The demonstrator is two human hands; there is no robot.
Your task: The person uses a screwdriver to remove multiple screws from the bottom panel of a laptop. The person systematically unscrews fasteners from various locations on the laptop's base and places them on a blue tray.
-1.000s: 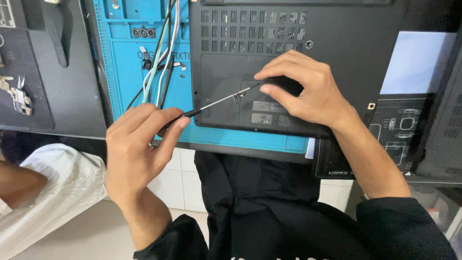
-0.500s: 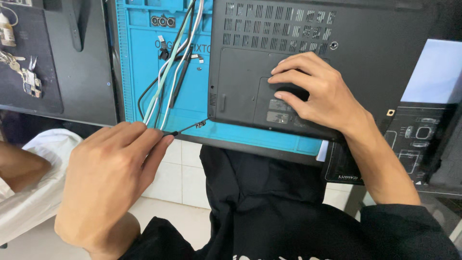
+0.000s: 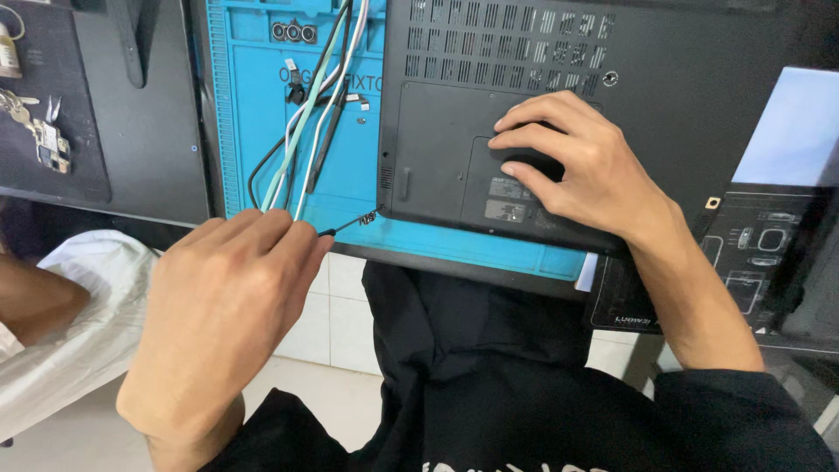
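Note:
A black laptop (image 3: 664,96) lies bottom side up on a blue work mat (image 3: 262,131). My right hand (image 3: 585,166) rests flat on its lower panel, fingers spread over the labelled area. My left hand (image 3: 227,306) is closed around a thin black tool (image 3: 350,223) whose tip points at the laptop's near left corner, just off the case edge above the mat. Most of the tool is hidden inside my fist.
Several cables (image 3: 306,122) in black, white and green run down the mat left of the laptop. A black mat (image 3: 114,114) with keys (image 3: 39,131) lies at the far left. Another person's white sleeve (image 3: 79,323) shows at lower left. A dark printed mat (image 3: 752,262) sits on the right.
My left hand has drawn the tool back from under my right hand to the laptop's near left corner. My right hand stayed on the panel.

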